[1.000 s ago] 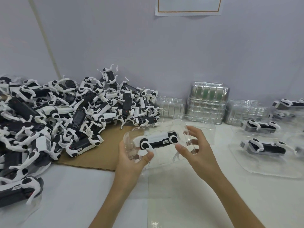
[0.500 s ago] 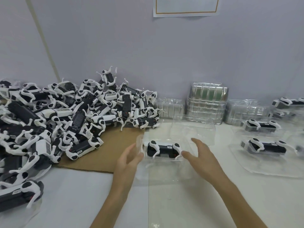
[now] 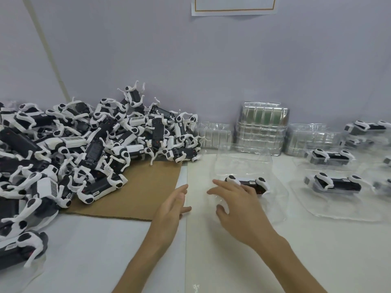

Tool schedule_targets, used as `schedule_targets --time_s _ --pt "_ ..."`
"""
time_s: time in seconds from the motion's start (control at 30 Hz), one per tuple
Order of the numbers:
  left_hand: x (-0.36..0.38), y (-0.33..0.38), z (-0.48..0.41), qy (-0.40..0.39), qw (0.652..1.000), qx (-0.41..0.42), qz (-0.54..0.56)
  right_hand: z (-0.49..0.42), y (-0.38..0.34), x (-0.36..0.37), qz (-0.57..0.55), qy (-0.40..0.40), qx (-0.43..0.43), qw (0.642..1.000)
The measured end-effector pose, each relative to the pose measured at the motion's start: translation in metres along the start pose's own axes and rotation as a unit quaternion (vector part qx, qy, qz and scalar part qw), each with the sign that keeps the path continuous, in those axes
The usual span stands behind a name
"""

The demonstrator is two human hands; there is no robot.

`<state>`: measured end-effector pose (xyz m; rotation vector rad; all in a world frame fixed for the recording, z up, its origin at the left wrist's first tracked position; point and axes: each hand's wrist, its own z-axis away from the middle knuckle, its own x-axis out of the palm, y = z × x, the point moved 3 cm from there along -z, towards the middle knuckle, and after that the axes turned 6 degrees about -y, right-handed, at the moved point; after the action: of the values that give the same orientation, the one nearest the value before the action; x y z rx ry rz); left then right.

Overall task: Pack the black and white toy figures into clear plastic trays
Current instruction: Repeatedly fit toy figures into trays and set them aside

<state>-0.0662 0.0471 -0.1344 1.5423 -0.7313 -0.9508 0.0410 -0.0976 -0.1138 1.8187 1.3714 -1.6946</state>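
A black and white toy figure (image 3: 252,182) lies in a clear plastic tray (image 3: 277,199) on the white table, with the tray's lid (image 3: 243,159) standing open behind it. My right hand (image 3: 237,206) hovers flat over the tray's near side, fingers straight, fingertips at the figure's left end. My left hand (image 3: 171,208) is open with relaxed fingers, left of the tray, holding nothing. A big heap of loose toy figures (image 3: 84,144) covers the left of the table.
Brown cardboard (image 3: 143,187) lies under the heap's edge. Stacks of clear trays (image 3: 262,127) stand against the back wall. Packed trays with figures (image 3: 336,185) sit at the right. A paper sheet (image 3: 234,6) hangs on the wall.
The tray with its figure went from held up in both hands to lying on the table, shifted right. Both hands have let go; the left has drawn away.
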Motion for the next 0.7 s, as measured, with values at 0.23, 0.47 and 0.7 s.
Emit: schedule_targets --time_s 0.23,0.47,0.7 --pt "0.001 0.004 0.002 -0.002 1.0 -0.002 -0.012 -0.005 0.046 -0.017 0.013 0.056 0.11 0.992" --pt "0.002 0.005 0.002 -0.002 1.0 -0.012 -0.01 -0.008 0.052 -0.015 -0.038 0.072 0.079 0.994" --pt "0.004 0.001 0.0 -0.006 1.0 -0.014 -0.025 -0.034 0.046 -0.009 -0.041 0.012 0.028 0.999"
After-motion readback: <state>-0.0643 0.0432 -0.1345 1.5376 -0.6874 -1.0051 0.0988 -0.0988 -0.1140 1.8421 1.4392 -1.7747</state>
